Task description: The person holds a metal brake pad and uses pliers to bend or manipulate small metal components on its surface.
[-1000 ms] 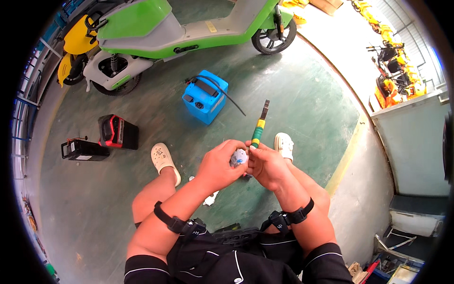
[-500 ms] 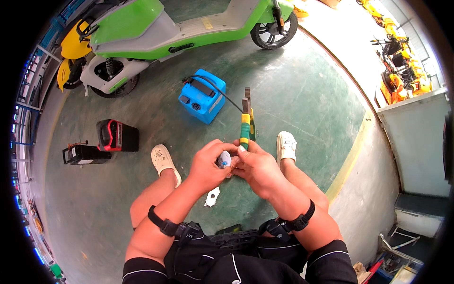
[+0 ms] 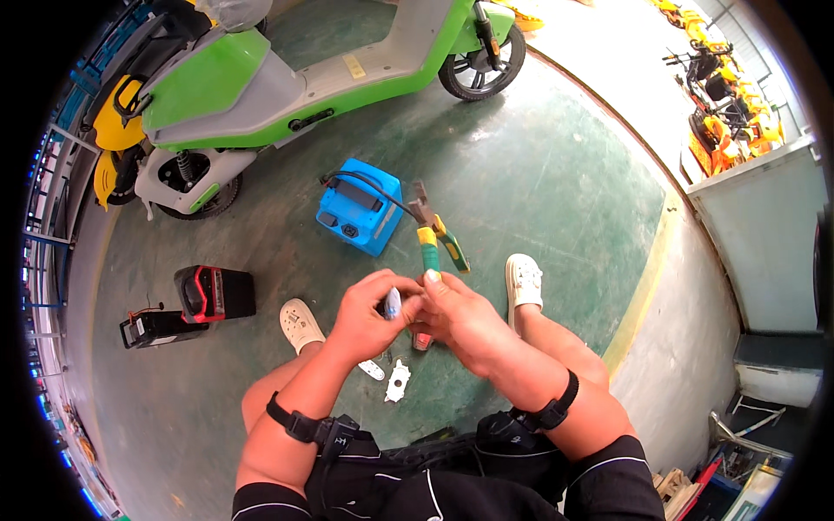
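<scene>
My left hand is closed around a small pale bluish-white piece, possibly a plastic bag; most of it is hidden by the fingers. Close beside it, my right hand grips one handle of a pair of pliers with green-and-yellow grips. The pliers point away from me, their handles spread apart, the second handle free of the hand. The fingertips of both hands meet. Below them a red object partly shows. On the floor lie a white notched plate and a white strip.
Ahead stands a blue battery box with a black cable. A red-and-black battery case and a black battery are at left. A green-and-grey scooter spans the far side. A grey cabinet is at right.
The pliers have tilted and their handles have spread apart. The red object under my hands and the white strip have come into view. The view has shifted slightly.
</scene>
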{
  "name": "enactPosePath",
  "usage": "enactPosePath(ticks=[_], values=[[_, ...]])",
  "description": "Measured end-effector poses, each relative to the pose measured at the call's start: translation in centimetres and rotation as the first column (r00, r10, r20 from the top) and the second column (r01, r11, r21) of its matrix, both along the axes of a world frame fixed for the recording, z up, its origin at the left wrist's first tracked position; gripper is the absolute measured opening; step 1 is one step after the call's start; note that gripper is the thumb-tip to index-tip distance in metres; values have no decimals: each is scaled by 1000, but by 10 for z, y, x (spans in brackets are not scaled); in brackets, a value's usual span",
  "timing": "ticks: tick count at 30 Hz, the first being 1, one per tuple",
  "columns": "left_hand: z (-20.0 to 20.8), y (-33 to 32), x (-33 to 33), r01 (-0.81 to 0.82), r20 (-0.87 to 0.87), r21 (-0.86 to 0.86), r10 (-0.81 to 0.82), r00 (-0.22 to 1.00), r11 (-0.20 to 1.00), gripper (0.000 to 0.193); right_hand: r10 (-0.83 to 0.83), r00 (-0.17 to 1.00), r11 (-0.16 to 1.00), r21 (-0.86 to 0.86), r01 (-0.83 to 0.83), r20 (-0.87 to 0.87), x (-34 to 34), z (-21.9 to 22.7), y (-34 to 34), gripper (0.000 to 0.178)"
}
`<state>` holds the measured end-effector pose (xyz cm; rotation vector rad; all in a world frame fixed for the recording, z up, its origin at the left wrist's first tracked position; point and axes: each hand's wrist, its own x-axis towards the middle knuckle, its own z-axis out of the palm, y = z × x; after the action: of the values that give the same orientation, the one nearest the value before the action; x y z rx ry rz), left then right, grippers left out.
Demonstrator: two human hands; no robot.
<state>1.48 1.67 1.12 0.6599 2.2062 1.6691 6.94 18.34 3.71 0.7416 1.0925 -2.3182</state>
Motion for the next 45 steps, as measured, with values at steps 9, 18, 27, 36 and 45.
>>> enactPosePath(ticks=[9,18,27,36,45], values=[[-23,-4,0,-307,509,315,114,853,898,22,310,951,949,-57,-311,-22,24,12,23,32],[-19,-4,22,-301,714,422,-108,692,855,26,485,861,874,121,-471,-151,36,3,34,36],[-23,-1,41,-297,699,397,-76,711,868,23,577,801,525,824,-214,-160,39,-4,15,39],[-29,-7,50,-218,689,454,-185,701,864,23,389,896,887,350,-301,-213,44,-34,8,55],[-5,-24,37,-129,561,390,-124,818,912,20,407,889,912,150,-382,-209,43,-12,19,64]])
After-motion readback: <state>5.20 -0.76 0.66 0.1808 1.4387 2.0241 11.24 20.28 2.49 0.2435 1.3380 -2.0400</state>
